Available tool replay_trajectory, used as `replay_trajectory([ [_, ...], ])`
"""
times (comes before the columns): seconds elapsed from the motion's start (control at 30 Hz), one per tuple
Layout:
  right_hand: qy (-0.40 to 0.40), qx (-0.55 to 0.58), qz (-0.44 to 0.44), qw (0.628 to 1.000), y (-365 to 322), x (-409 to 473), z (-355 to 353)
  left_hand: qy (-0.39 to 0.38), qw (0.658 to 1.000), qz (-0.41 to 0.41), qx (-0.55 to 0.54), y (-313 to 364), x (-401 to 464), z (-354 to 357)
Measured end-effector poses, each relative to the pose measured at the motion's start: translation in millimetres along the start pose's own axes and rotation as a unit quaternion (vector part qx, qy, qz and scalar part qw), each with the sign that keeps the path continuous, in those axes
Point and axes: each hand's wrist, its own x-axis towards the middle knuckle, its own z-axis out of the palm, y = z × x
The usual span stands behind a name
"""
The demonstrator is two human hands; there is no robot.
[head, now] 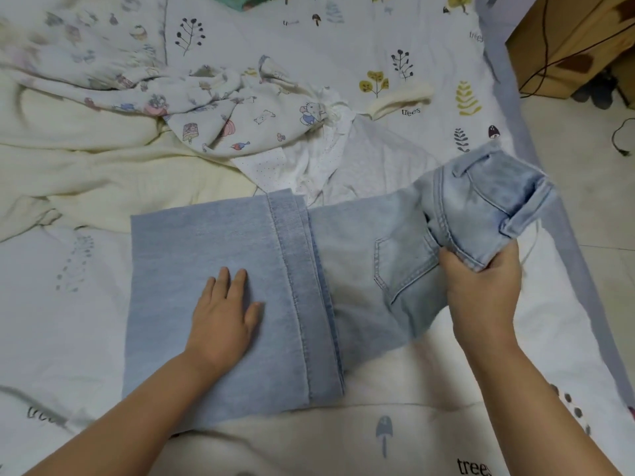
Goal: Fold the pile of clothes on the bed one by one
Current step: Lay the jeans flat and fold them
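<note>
1. Print on bed sheet (395,36) reads "trees".
2. My left hand (223,314) lies flat, fingers straight, pressing the folded leg end of the jeans (220,297).
3. My right hand (481,290) grips the waistband end, lifted off the sheet.
4. Jeans' long axis runs left-right; waist points right.
5. Unfolded clothes pile (206,108) lies beyond.

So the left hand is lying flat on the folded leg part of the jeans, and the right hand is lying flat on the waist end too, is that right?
Not quite. The left hand does lie flat on the folded legs of the jeans, but the right hand is not flat: in the head view it grips the waist end and holds it up off the bed sheet.
</note>
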Motion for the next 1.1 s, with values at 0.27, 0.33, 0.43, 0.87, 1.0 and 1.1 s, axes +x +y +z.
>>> replay_trajectory([
  [0.27, -0.161, -0.171, -0.246, 0.94, -24.6, -115.7, 75.4, 0.072, 0.924, -0.08, -0.367, -20.0, 9.4, -52.1],
  [0.33, -0.229, -0.215, -0.283, 0.906, -15.5, -138.4, 95.3, 0.074, 0.858, -0.144, -0.488, -33.4, 11.2, -65.8],
  [0.43, -0.407, -0.369, -0.28, 0.787, 5.1, -165.0, 115.3, -0.042, 0.686, -0.233, -0.688, -52.7, 10.9, -78.8],
  [0.87, -0.32, -0.596, -0.23, 0.7, 41.6, -144.7, 84.3, 0.162, 0.91, -0.171, -0.342, -91.6, 30.0, -72.7],
  [1.0, -0.39, -0.56, -0.222, 0.696, 42.5, -147.3, 74.9, 0.137, 0.958, -0.21, -0.137, -82.6, 29.4, -66.7],
  [1.1, -0.364, -0.43, -0.189, 0.804, 40.5, -130.9, 64.7, 0.227, 0.971, -0.067, -0.017, -55.8, 33.5, -71.1],
])
